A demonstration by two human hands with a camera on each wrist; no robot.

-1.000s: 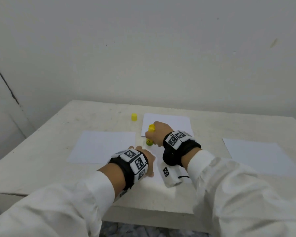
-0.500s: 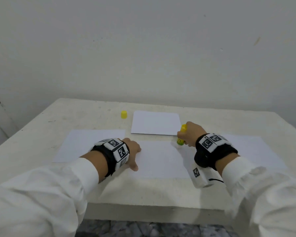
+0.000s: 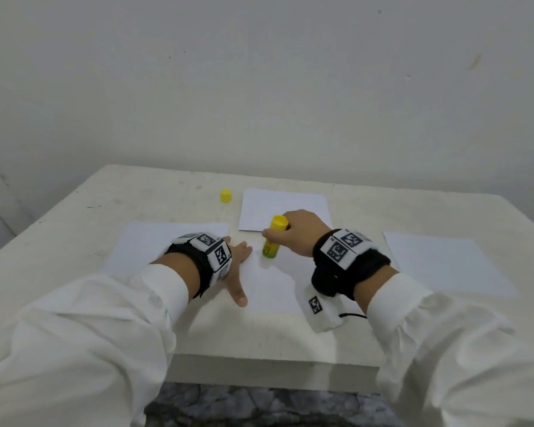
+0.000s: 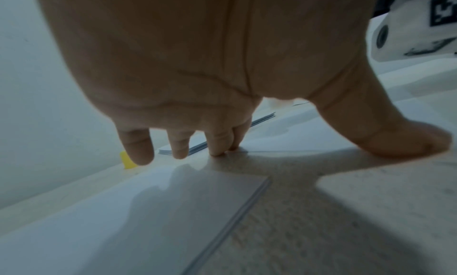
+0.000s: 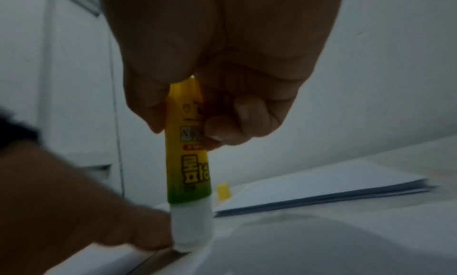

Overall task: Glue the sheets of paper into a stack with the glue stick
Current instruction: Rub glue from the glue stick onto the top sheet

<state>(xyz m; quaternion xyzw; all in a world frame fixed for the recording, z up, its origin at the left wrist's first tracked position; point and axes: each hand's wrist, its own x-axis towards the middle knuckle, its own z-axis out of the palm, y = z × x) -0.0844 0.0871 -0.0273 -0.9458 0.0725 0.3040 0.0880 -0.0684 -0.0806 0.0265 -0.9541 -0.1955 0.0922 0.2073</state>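
Left hand (image 4: 197, 68) fingertips press a sheet (image 4: 284, 142) beside a paper stack (image 4: 148, 211)

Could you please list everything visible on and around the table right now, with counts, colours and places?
glue stick: one, yellow-green, upright, tip on the near centre sheet
cap: one, yellow, far side, left of the far paper
paper sheets or piles: four, white; far centre, left, right, near centre
table: one, off-white, against a pale wall
left hand: flat, pressing the near centre sheet's left edge
right hand: grips the glue stick
sleeves: two, white
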